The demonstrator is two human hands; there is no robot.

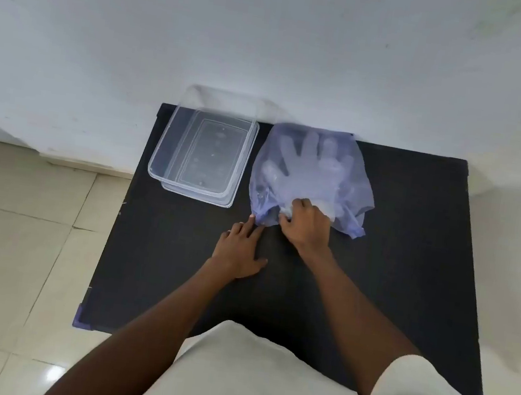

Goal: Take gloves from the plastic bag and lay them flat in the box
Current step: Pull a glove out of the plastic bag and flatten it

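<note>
A translucent purple plastic bag (pixel 313 174) lies on the black table (pixel 410 248) at the back, right of centre. Pale gloves (pixel 312 167) show through it, fingers pointing away from me. My right hand (pixel 305 225) is at the bag's near opening, its fingers closed on the edge of a glove or the bag; which one I cannot tell. My left hand (pixel 241 250) lies flat on the table with fingers spread, its fingertips pressing the bag's near left corner. A clear, empty plastic box (pixel 203 154) stands left of the bag.
The table stands against a white wall (pixel 272 34). Its left edge drops to a tiled floor (pixel 16 249). A clear lid appears to lean behind the box against the wall.
</note>
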